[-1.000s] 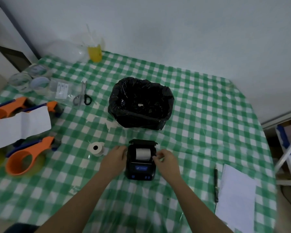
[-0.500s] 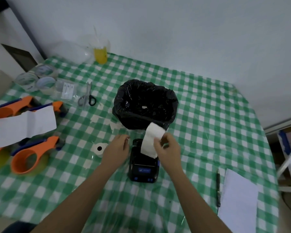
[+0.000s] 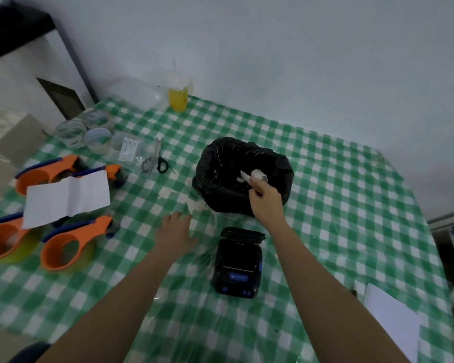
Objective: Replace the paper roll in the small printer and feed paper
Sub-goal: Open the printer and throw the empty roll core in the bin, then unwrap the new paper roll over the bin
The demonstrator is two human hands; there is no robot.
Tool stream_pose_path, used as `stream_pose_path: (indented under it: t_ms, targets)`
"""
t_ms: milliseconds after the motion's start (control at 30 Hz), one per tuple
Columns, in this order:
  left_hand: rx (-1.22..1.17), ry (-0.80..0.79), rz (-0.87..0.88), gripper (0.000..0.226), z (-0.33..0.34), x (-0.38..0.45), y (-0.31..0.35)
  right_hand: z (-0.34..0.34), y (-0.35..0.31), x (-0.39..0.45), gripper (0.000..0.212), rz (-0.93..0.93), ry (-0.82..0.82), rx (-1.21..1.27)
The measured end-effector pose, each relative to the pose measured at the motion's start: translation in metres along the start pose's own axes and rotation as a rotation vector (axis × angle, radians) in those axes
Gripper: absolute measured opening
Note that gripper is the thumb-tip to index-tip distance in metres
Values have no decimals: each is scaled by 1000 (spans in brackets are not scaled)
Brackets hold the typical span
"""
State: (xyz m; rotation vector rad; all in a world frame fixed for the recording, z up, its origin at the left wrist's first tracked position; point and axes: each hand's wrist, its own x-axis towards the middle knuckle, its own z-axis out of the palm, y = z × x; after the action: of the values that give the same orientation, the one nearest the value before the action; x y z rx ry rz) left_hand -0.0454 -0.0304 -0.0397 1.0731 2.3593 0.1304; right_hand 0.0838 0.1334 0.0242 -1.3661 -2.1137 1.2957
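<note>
Discarding the spent paper is the step in hand, judged from the layout. Nearest to me, the small black thermal printer with blue front buttons (image 3: 237,265) sits on the green-and-white checked plastic tablecloth (image 3: 351,205), its lid hinged back and the paper bay showing dark; I see no roll inside, though the bay is dim.

To its left, my left hand (image 3: 175,231) lies flat, palm down, fingers spread on the cloth, gripping nothing. It covers the spot just left of the printer; whether a fresh roll lies under it I cannot tell.

Beyond the printer, my right hand (image 3: 264,200) reaches over the near rim of the bin lined with a black plastic bag (image 3: 278,166). Thumb and fingers pinch a crumpled white strip of paper (image 3: 256,176), held above the bag's opening, not yet dropped.

Notes for doing this well: carry the strip past the rim to the middle of the opening before letting go, since light paper tends to drift and catch on the bag's folds. Open the fingers fully; a curled strip may cling. Keep the forearm high on the way back so it does not knock the open lid. Keep the left hand planted, ready for the new roll.

Farther off: grey-and-black scissors (image 3: 155,159), orange tape dispensers (image 3: 71,244) at left, yellow drink cup (image 3: 178,96) by the wall.
</note>
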Motion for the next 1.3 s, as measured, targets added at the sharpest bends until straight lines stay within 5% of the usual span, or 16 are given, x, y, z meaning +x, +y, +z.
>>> stream_pose_path:
  t_ms: [100,267,533,667,800,1067,1300]
  targets:
    - [146,-123,-31,65,6,2,-14,9,4,-20,31,-37,1,27]
    - [241,-95,1,39,11,4,-18,18,14,-43,27,-92,-71,-62]
    - [-705,88,289,38,-35,-17,26,8,20,-58,24,-61,-89,86]
    - [-933,30,389,38,-49,-26,53,-3,12,-61,29,179,-288,425]
    - [-1014,5,432,40,-53,-30,69,-19,7,-68,22,132,-210,647]
    - [-820,162,576,20,-66,-29,91,-37,0,-72,19,4,-107,646]
    - [-450,250,705,45,-77,-24,96,-45,-5,-69,14,-112,-25,502]
